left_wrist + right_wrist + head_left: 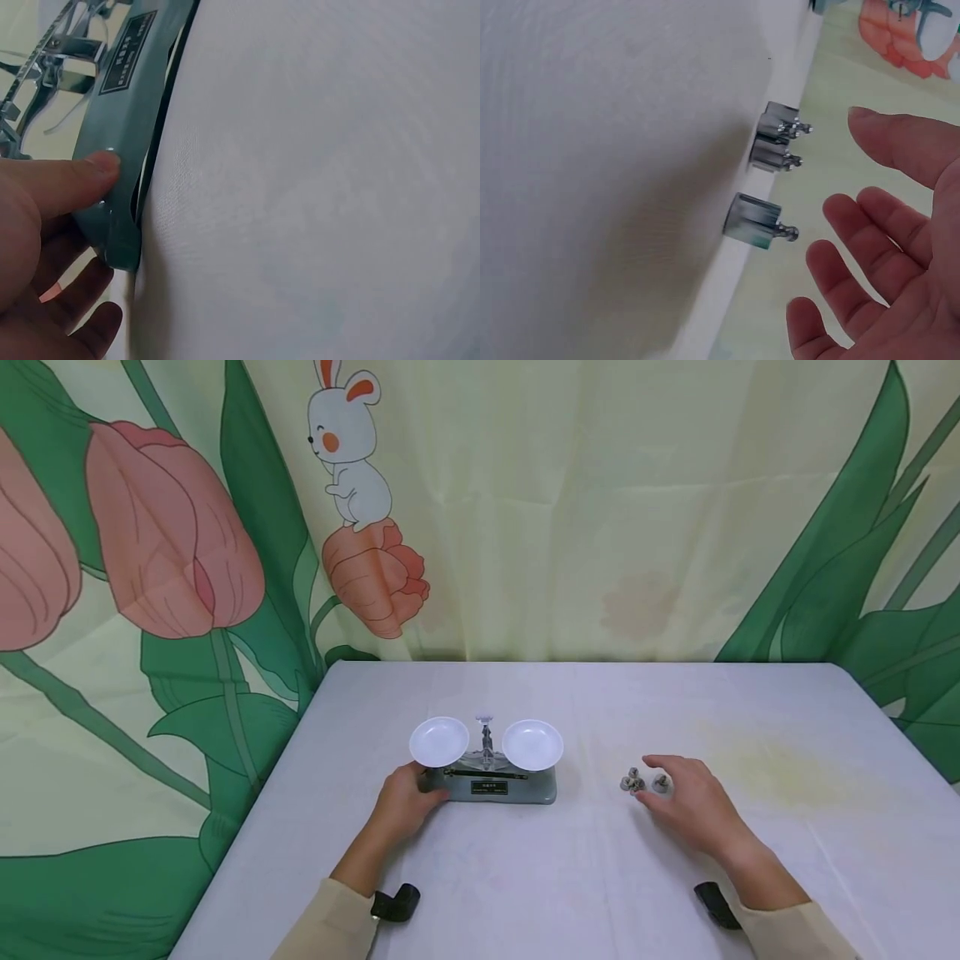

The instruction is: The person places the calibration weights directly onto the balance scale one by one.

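Observation:
A small two-pan balance scale [517,791] with a grey-green base stands on the table; its white left pan [439,742] and right pan [533,744] hold nothing visible. My left hand [401,802] grips the left end of the base, thumb on the front face and fingers behind, as the left wrist view shows on the scale base [124,139]. To the right, several small metal weights [632,782] stand beside a bigger weight [661,783]. Over them my right hand [697,806] hovers, thumb and fingers spread. In the right wrist view a gap separates the fingers from the larger knobbed weight [751,220].
A white cloth covers the table [525,877], which ends at a back edge. Behind hangs a curtain [562,527] printed with tulips, leaves and a rabbit on a carrot. Black wrist cameras sit on both wrists.

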